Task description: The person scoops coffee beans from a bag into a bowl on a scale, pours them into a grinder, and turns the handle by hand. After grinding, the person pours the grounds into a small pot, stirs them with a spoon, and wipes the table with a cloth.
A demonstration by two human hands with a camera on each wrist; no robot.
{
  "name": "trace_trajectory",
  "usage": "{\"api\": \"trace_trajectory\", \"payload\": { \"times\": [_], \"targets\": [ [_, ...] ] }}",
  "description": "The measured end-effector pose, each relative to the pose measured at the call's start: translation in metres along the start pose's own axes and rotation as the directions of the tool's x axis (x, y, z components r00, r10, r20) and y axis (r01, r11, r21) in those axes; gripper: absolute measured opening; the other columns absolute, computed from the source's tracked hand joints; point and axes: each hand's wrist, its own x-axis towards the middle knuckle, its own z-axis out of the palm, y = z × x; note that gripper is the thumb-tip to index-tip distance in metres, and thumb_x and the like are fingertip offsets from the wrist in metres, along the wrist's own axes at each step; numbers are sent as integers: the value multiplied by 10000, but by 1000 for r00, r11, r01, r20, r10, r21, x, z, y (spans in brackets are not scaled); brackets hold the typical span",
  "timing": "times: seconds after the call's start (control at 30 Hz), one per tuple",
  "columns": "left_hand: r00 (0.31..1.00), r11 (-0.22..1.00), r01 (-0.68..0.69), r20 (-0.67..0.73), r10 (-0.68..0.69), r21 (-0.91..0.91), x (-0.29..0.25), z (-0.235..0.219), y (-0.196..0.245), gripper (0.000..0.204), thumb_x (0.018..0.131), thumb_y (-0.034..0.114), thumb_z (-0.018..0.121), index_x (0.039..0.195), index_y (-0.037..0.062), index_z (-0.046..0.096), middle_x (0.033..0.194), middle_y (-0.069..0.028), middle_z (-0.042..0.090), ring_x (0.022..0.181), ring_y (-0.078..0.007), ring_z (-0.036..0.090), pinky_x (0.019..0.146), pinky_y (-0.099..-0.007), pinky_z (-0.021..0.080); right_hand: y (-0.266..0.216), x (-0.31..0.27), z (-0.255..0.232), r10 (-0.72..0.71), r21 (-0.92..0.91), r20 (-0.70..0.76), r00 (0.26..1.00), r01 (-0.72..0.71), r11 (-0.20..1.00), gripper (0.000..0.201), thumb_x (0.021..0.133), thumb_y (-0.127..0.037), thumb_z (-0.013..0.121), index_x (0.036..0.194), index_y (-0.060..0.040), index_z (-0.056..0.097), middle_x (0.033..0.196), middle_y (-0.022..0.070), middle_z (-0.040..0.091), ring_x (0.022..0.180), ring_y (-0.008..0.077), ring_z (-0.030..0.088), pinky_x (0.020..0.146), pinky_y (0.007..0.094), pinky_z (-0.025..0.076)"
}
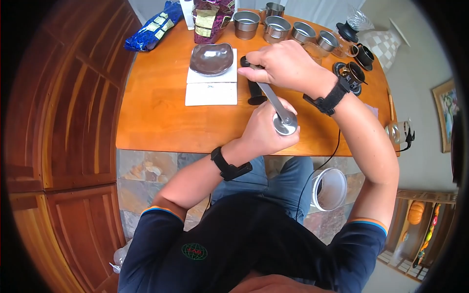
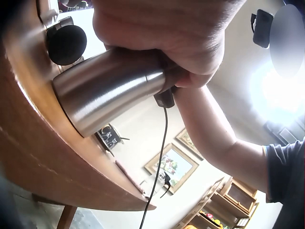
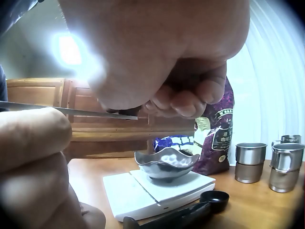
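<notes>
A steel hand coffee grinder (image 2: 109, 93) stands near the table's front edge, its round top (image 1: 285, 124) facing up in the head view. My left hand (image 1: 267, 128) wraps around its upper body. From the lid a flat metal crank (image 1: 271, 97) reaches away from me, ending in a black knob (image 1: 244, 61). My right hand (image 1: 288, 66) grips that knob between thumb and curled fingers, above the table. Left of the grinder, a white scale (image 1: 211, 94) carries a dark, wavy-rimmed dish (image 1: 211, 58). A black scoop (image 3: 214, 200) lies beside the scale, partly hidden by the crank in the head view.
Purple (image 1: 205, 24) and blue (image 1: 154, 29) bags stand at the back left. Several steel cups (image 1: 246, 25) line the back edge. Black cups (image 1: 352, 74) and a glass dripper stand sit at right. A cable (image 1: 312, 171) hangs over the front edge above a white bucket (image 1: 330, 189).
</notes>
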Motion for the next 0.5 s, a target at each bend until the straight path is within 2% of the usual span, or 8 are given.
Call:
{"api": "trace_trajectory", "payload": {
  "times": [0.2, 0.27, 0.33, 0.4, 0.43, 0.5],
  "targets": [
    [1000, 1000, 24, 4, -24, -5, 0, -2, 0, 327, 717, 61, 787, 954, 48, 563, 802, -45, 664, 746, -144, 673, 700, -289, 528, 13, -11, -2, 86, -17, 45, 995, -85, 996, 480, 944, -529, 527, 760, -116, 689, 609, 114, 634, 619, 343, 637, 577, 445, 498],
    [999, 999, 31, 8, -31, 10, 0, -4, -2, 336, 716, 59, 788, 960, 48, 557, 797, -43, 665, 743, -140, 676, 694, -285, 529, 24, -26, -4, 173, -103, 35, 984, -168, 980, 483, 945, -529, 520, 755, -115, 680, 612, 116, 632, 633, 346, 641, 577, 452, 493],
    [999, 999, 44, -3, -44, 4, 0, -7, -7, 359, 718, 58, 789, 982, 47, 546, 788, -42, 666, 741, -135, 681, 692, -278, 532, 33, -45, -5, 210, -49, 55, 976, -207, 977, 476, 950, -509, 525, 743, -101, 657, 623, 122, 631, 635, 356, 636, 578, 460, 486],
    [999, 999, 47, -10, -47, 23, 0, -8, -8, 368, 718, 59, 789, 992, 47, 543, 787, -43, 666, 743, -133, 682, 693, -273, 532, 30, -65, -6, 322, 7, -8, 947, -322, 947, 446, 955, -463, 545, 731, -87, 632, 634, 137, 626, 636, 369, 630, 573, 466, 483],
    [999, 998, 52, -14, -51, 46, -2, -8, -8, 377, 719, 59, 789, 1002, 46, 540, 786, -45, 666, 744, -130, 684, 695, -269, 532, 28, -77, -5, 314, 6, 1, 949, -314, 949, 446, 955, -463, 545, 731, -87, 632, 634, 137, 626, 636, 369, 630, 573, 466, 483],
    [998, 997, 51, -46, -48, 59, -2, -7, -6, 377, 719, 61, 789, 1002, 45, 540, 797, -46, 668, 752, -127, 683, 699, -271, 532, 19, -101, -4, 428, 22, -101, 898, -428, 904, 420, 956, -419, 566, 722, -73, 609, 649, 153, 621, 631, 379, 622, 560, 467, 480]
  ]
}}
